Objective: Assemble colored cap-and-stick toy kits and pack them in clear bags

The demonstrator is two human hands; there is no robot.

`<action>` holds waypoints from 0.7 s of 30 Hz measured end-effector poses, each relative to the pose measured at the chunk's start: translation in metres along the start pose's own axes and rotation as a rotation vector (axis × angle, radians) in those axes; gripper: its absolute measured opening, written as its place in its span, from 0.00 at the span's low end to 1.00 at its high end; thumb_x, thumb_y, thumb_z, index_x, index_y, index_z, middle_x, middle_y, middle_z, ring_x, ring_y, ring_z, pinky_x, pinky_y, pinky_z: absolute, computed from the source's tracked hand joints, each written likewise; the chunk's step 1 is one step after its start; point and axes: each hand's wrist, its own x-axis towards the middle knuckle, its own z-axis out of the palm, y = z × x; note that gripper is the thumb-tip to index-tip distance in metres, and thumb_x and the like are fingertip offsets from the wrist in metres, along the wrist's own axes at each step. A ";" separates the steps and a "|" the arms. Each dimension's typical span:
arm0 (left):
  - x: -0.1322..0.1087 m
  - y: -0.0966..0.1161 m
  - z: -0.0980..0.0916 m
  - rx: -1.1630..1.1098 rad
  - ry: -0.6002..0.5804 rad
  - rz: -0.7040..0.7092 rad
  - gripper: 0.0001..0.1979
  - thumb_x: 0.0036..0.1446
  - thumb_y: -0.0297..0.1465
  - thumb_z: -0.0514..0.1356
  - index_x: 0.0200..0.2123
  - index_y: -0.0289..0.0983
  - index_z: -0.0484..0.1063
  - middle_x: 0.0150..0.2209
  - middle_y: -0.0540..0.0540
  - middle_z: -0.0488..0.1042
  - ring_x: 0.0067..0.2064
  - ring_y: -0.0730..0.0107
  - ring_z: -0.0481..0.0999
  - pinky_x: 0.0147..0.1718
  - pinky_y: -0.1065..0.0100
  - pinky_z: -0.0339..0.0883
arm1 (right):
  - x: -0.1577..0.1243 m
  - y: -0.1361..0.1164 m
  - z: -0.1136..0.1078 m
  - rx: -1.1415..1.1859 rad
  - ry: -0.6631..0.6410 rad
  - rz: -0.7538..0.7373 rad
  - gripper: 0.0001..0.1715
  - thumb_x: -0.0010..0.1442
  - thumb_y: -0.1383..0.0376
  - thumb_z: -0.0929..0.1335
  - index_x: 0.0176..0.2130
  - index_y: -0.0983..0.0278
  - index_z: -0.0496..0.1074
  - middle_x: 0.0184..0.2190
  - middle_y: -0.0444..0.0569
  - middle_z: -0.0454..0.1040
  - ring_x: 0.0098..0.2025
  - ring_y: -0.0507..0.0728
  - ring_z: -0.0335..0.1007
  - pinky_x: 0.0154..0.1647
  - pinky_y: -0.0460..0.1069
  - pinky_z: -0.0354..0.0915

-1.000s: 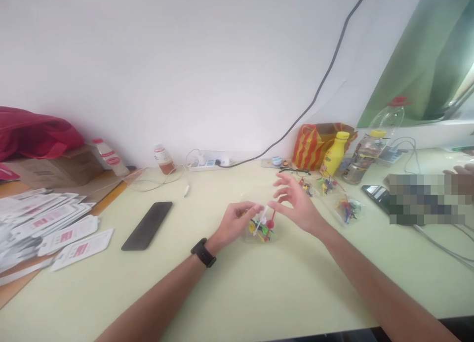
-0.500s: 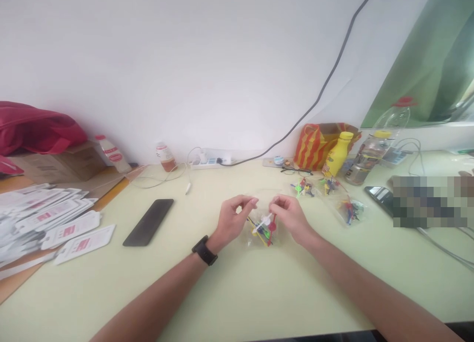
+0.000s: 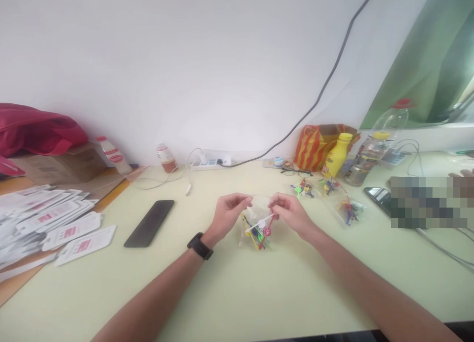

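Between my hands is a clear plastic bag (image 3: 244, 239) with small coloured plastic pieces (image 3: 262, 226) in it: white, red, yellow, green and blue. My left hand (image 3: 230, 214), with a black watch on the wrist, pinches the bag's upper left edge between thumb and finger. At the upper right edge, the fingers of my right hand (image 3: 289, 213) are closed on the same bag. Its lower part hangs just over or rests on the table (image 3: 207, 292); I cannot tell which.
Similar filled bags (image 3: 350, 211) lie to the right, near glasses (image 3: 296, 171), a yellow bottle (image 3: 337, 154) and a striped paper bag (image 3: 309, 147). A black phone (image 3: 149, 223) lies left, beside many white tags (image 3: 85, 244). Another person's hand (image 3: 462, 181) shows at far right.
My left hand has moved slightly left, so the hands are farther apart and the bag's top is spread wider. The pieces in the bag have shifted a little left.
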 end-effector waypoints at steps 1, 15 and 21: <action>0.000 0.000 -0.002 -0.005 -0.025 -0.017 0.13 0.60 0.39 0.69 0.38 0.33 0.83 0.33 0.42 0.82 0.35 0.66 0.79 0.37 0.68 0.71 | 0.000 -0.002 -0.002 -0.009 0.001 -0.013 0.05 0.52 0.65 0.71 0.33 0.63 0.75 0.27 0.44 0.74 0.29 0.53 0.68 0.33 0.49 0.65; 0.004 0.002 -0.012 -0.058 -0.112 -0.043 0.10 0.58 0.34 0.70 0.41 0.34 0.83 0.32 0.41 0.84 0.34 0.64 0.81 0.37 0.67 0.72 | 0.002 -0.006 -0.017 0.049 -0.123 -0.016 0.17 0.55 0.58 0.78 0.45 0.60 0.80 0.36 0.48 0.81 0.39 0.56 0.77 0.45 0.52 0.71; 0.005 0.000 -0.018 -0.033 -0.121 -0.011 0.09 0.61 0.31 0.67 0.42 0.35 0.85 0.35 0.40 0.85 0.36 0.64 0.79 0.40 0.65 0.72 | 0.006 0.002 -0.017 0.136 -0.032 0.012 0.09 0.54 0.59 0.77 0.34 0.62 0.83 0.35 0.50 0.82 0.38 0.57 0.77 0.42 0.52 0.70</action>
